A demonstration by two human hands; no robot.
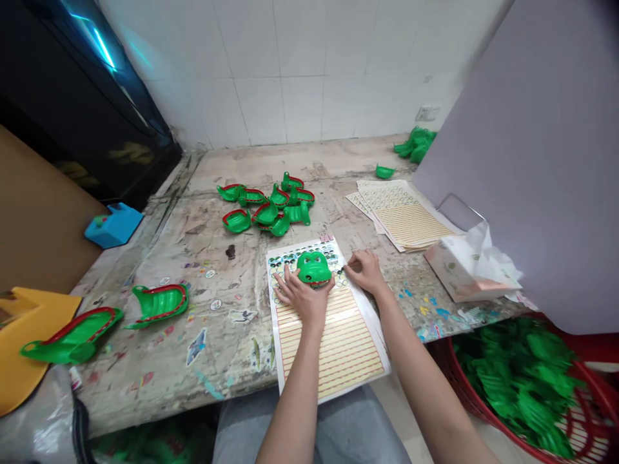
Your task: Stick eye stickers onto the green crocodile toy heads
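My left hand [308,301] is closed around the lower part of a green crocodile head [313,265], which has stickered eyes and faces me. Beneath it lies a sticker sheet [333,341], with rows of round eye stickers at the top and thin red-edged strips below. At the sheet's right edge, the thumb and forefinger of my right hand [366,270] pinch a small dark sticker [342,269]. Beyond the sheet sits a group of green crocodile jaw pieces [265,209], most with red trim. Two more red-trimmed jaws, including one jaw piece [162,303], rest at the left.
More sticker sheets [406,212] and a tissue box [459,264] are on the right. Green parts [416,145] are heaped at the back right. A red basket [471,399] of green pieces stands below the table. A blue object [116,225] and yellow object [33,335] are left.
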